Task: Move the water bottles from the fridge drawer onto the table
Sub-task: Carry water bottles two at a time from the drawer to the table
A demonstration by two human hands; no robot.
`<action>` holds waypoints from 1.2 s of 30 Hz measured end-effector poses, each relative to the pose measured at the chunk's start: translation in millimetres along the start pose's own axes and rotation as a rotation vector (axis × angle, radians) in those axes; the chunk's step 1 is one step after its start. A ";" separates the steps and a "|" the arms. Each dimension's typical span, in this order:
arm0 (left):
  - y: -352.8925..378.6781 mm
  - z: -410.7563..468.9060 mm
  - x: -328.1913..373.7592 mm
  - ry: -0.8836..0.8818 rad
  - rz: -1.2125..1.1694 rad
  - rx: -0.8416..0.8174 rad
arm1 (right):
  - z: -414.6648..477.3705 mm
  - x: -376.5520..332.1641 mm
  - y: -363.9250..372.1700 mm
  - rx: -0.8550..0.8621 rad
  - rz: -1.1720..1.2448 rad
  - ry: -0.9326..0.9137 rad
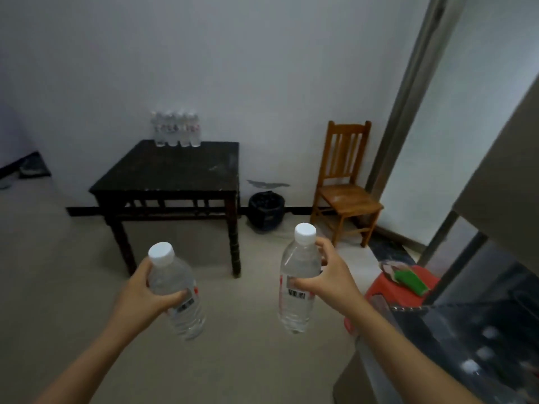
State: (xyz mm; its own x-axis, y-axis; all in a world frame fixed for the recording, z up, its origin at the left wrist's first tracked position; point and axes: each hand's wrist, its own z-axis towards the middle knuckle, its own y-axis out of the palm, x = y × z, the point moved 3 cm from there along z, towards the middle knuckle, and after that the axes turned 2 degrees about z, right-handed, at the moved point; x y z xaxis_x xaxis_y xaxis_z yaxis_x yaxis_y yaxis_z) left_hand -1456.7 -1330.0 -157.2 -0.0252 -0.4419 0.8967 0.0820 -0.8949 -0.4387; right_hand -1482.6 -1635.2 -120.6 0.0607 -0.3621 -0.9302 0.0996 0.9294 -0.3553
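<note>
Two water bottles held over the floor, one in each hand, facing the table.

The left bottle (178, 298) is tilted and is gripped round its middle by the left hand (143, 290), whose fingers are curled over the label. The right bottle (297, 275) is held nearly upright, clasped at its upper body between the thumb and curled fingers of the right hand (329, 275). A row of bottles (176, 129) is stood at the far edge of the dark table (175, 170), against the white wall. A black bin (266, 209), a wooden chair (345, 182), a red stool (402, 287) and the fridge drawer (466, 345) are seen to the right.
</note>
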 end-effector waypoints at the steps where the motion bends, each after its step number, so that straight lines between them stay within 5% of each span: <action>1: -13.0 -1.6 -8.8 -0.016 0.006 0.029 | 2.8 -0.1 13.8 -0.027 -0.013 0.000; 21: -337.8 -6.7 -180.3 -0.204 -0.025 0.447 | 68.9 -90.4 354.0 -0.281 0.055 -0.100; 36: -450.0 25.9 -249.2 -0.254 -0.038 0.592 | 133.4 -146.8 523.2 -0.466 -0.079 -0.188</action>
State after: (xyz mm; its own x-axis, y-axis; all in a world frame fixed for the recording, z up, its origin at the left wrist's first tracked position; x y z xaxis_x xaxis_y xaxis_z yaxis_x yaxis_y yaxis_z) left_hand -1461.5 -815.5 -181.8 0.1918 -0.3172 0.9288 0.6236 -0.6914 -0.3648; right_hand -1306.8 -1105.2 -157.6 0.2524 -0.3991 -0.8815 -0.3397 0.8165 -0.4669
